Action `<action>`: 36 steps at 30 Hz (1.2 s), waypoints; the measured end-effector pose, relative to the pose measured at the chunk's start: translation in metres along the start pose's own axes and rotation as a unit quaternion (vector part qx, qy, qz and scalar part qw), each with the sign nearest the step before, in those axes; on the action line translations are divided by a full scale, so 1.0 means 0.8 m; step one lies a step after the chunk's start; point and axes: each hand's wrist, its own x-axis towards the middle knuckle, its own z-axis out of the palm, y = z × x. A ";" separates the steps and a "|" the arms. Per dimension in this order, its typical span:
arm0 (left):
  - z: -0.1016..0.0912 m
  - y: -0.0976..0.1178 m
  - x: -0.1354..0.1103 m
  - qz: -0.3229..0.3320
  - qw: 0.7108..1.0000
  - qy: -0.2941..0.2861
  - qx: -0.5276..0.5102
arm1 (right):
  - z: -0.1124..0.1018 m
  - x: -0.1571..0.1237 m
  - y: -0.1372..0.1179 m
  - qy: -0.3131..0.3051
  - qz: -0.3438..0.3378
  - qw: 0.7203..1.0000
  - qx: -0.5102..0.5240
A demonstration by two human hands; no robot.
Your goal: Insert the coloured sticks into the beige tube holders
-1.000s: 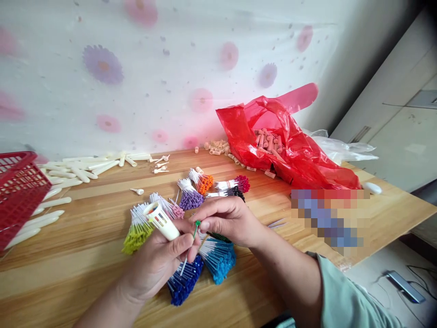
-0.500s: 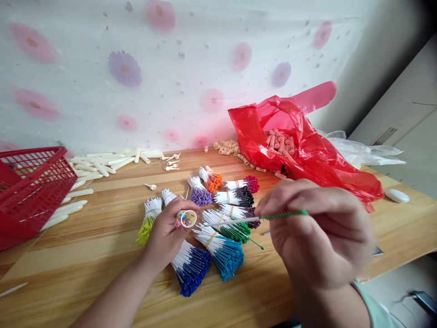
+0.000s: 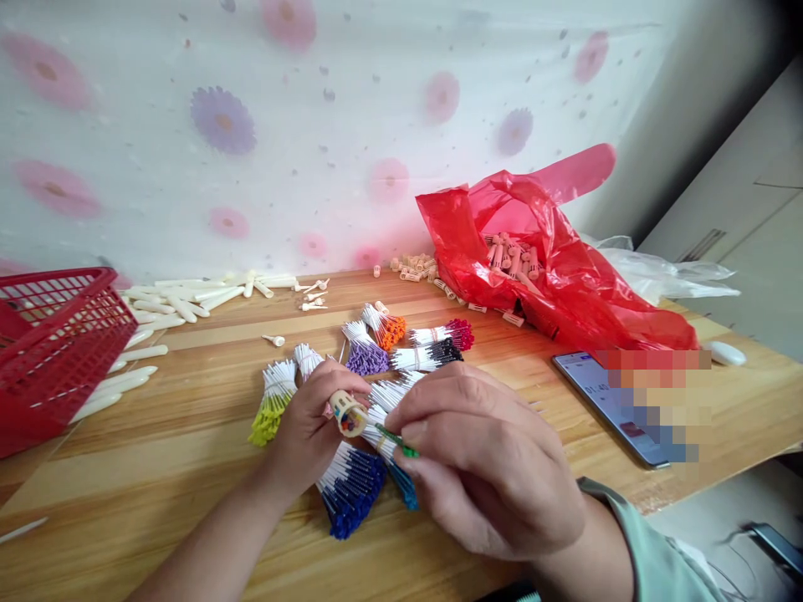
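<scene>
My left hand (image 3: pixel 306 431) is closed around a small cream slotted tube (image 3: pixel 346 410), its open end tilted toward my right hand, with bits of several colours inside. Between thumb and fingers, my right hand (image 3: pixel 495 468) pinches a thin green-and-white stick (image 3: pixel 394 436). The stick's pale end is at the tube's mouth; how far it reaches in, I cannot tell. Around both hands lie bundles of similar sticks: dark blue (image 3: pixel 351 493), yellow-green (image 3: pixel 273 401), purple (image 3: pixel 367 355), orange (image 3: pixel 390 331) and black (image 3: pixel 432 355). My right hand partly covers a light blue bundle (image 3: pixel 403 487).
A red basket (image 3: pixel 56 359) stands at the left beside cream tapered pieces (image 3: pixel 188 301). At the back right, a red plastic bag (image 3: pixel 565 276) holds slotted tubes (image 3: pixel 514 257). A phone (image 3: pixel 608 410) lies right of my right hand, near a white mouse-shaped object (image 3: pixel 724 353).
My right hand has moved left and down, bringing the stick to the tube's mouth. The tube has tilted toward it. The phone on the right has come into view.
</scene>
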 end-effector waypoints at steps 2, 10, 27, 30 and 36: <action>0.001 -0.002 0.000 0.004 1.000 -0.004 0.006 | 0.007 -0.002 0.005 0.012 -0.001 1.000 0.002; -0.005 -0.012 -0.002 0.020 0.994 -0.003 0.111 | 0.023 -0.010 0.033 0.003 0.018 0.998 -0.053; -0.009 -0.010 0.000 0.132 0.940 0.067 0.307 | 0.032 -0.019 0.052 -0.006 0.138 0.989 -0.050; -0.009 -0.009 0.000 0.151 0.925 0.093 0.337 | 0.038 -0.022 0.050 0.026 0.183 0.983 0.011; -0.011 -0.009 -0.002 0.155 0.916 0.122 0.348 | 0.051 -0.023 0.045 0.060 0.252 0.957 0.132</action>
